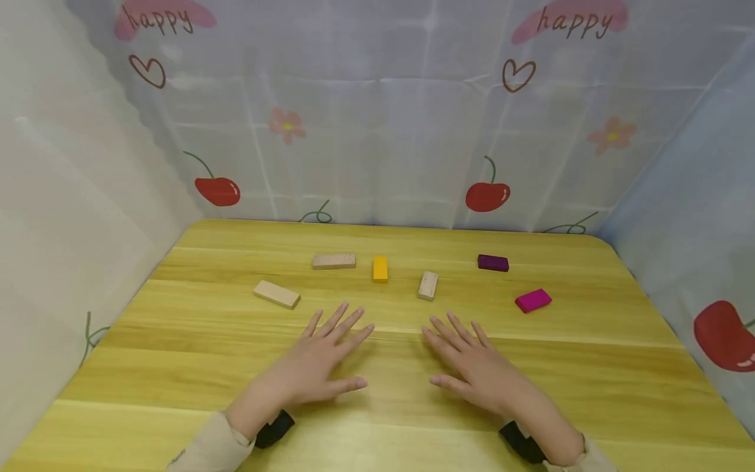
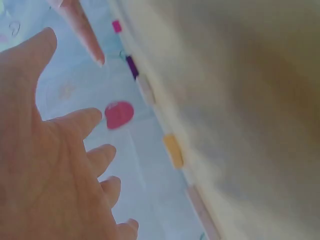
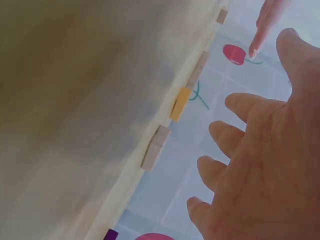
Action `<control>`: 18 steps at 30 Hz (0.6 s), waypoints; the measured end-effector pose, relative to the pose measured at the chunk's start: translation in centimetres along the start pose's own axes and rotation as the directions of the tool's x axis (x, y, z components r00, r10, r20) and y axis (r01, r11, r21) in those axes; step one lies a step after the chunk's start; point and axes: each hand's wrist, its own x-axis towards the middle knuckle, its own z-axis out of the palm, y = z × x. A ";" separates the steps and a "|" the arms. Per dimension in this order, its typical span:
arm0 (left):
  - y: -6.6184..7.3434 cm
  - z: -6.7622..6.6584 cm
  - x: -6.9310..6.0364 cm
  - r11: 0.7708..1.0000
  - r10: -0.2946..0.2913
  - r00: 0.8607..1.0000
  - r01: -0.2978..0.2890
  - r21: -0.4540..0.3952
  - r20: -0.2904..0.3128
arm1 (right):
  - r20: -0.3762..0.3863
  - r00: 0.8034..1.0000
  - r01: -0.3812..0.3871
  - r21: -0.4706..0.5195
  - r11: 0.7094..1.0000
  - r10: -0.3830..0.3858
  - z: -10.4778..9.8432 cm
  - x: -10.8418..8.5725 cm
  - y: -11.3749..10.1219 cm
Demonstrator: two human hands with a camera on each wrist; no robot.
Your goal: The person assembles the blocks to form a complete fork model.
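My left hand (image 1: 315, 364) is spread palm down over the near middle of the table, holding nothing. Its fingertips are nearest a plain wooden block (image 1: 276, 294) lying slantwise on the left. Mirroring it, my right hand (image 1: 480, 367) has its fingers spread and holds nothing; a shorter plain block (image 1: 428, 286) lies beyond its fingertips. Between and behind them are a yellow block (image 1: 380, 269) and another long plain block (image 1: 333, 261). Off to the right lie a purple block (image 1: 493, 263) and a magenta block (image 1: 533, 300). Both wrist views show straight fingers, apart from the blocks.
The blocks lie spread apart on a wood-grain table (image 1: 377, 432) with rounded far corners. A pale curtain (image 1: 377, 151) printed with cherries, flowers and hearts hangs behind it, and similar sheets stand at both sides. Each wrist wears a black strap (image 1: 274, 429).
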 end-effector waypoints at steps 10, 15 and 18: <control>-3.4 -1.8 -0.7 0.993 -0.114 0.991 0.114 0.005 -0.064 | 0.015 1.000 -0.012 0.023 1.000 0.011 -0.9 4.1 1.6; -5.6 -2.5 -1.4 0.977 -0.211 0.973 0.210 -0.020 -0.092 | 0.056 0.998 -0.033 0.034 0.999 0.031 -1.4 6.5 1.9; -7.1 -2.7 -1.7 0.962 -0.270 0.958 0.266 -0.052 -0.092 | 0.085 0.996 -0.041 0.054 0.998 0.036 -1.4 7.8 2.0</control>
